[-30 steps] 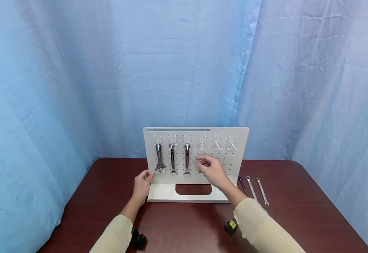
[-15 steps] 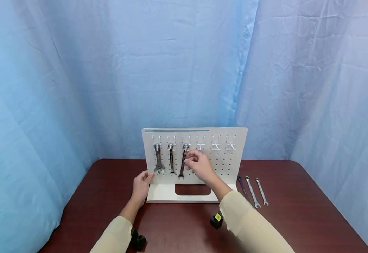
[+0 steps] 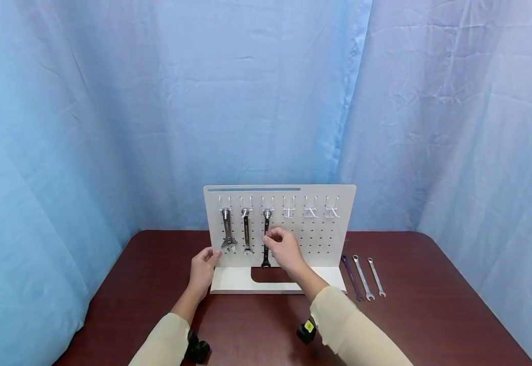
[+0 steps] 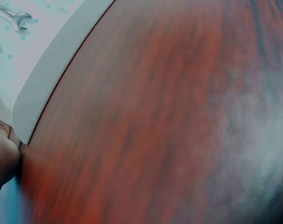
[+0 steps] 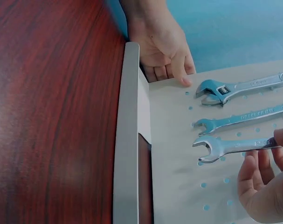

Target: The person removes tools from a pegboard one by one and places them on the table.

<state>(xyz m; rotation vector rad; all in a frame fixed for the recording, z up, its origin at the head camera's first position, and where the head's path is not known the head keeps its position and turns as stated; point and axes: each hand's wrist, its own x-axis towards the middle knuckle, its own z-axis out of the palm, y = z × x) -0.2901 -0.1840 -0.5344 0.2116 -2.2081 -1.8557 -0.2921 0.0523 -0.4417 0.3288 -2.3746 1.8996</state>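
Observation:
A white pegboard stand (image 3: 316,239) stands upright on the table. My left hand (image 3: 203,269) grips its left edge, the thumb on the front face and the fingers behind, as the right wrist view shows. My right hand (image 3: 284,250) pinches the shank of a combination wrench (image 3: 266,256), thumb against fingers. The wrench's upper end is at the third hook from the left, and its open end (image 5: 211,148) points down. To its left hang an adjustable wrench (image 3: 228,231) and another combination wrench (image 3: 246,234).
Three hooks to the right, one of them a white hook (image 3: 311,211), bear no tools. On the table (image 3: 412,315), right of the stand, lie a purple wrench (image 3: 352,278) and two silver wrenches, the nearer a silver wrench (image 3: 363,278). A blue curtain (image 3: 266,101) surrounds the table.
My right hand has come left from in front of the board and taken hold of the third wrench, whose lower end swung left, then back and now sits lower. My left hand stays at the edge.

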